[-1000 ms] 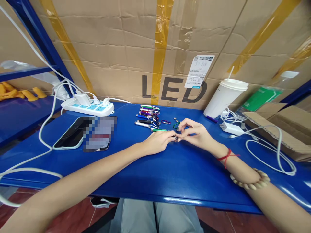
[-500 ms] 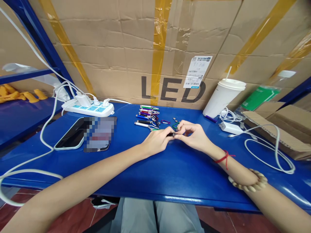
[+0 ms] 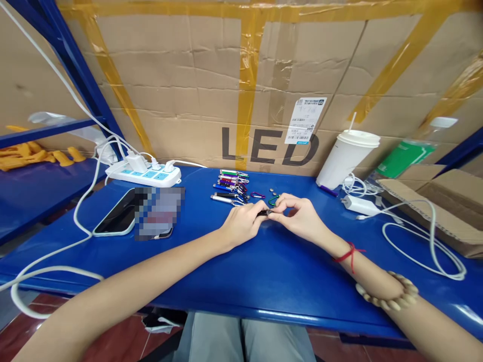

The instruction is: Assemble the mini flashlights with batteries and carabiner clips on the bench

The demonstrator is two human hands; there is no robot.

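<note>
My left hand (image 3: 243,221) is closed on a small black tube (image 3: 264,212) that looks like part of a keychain flashlight; my fingers cover most of it. From the right, my right hand (image 3: 298,213) pinches its other end, thumb and forefinger together. Just beyond the hands lie a green carabiner clip (image 3: 273,200), a purple carabiner clip (image 3: 257,195) and small round silver pieces (image 3: 272,190), perhaps button cells. To the left, several keychain flashlights (image 3: 228,186) in different colours lie in a row, carabiners pointing right.
On the left of the blue table (image 3: 241,281) are a power strip (image 3: 151,175), a phone (image 3: 115,216) and a second, blurred phone (image 3: 160,213). To the right stand a white cup (image 3: 345,158), a charger (image 3: 360,205) with its cable, a bottle (image 3: 409,153) and an open carton (image 3: 445,201).
The view has tipped up a little, so the table appears lower. More of the black tube shows between my hands, and my right fingertips have shifted slightly around its end.
</note>
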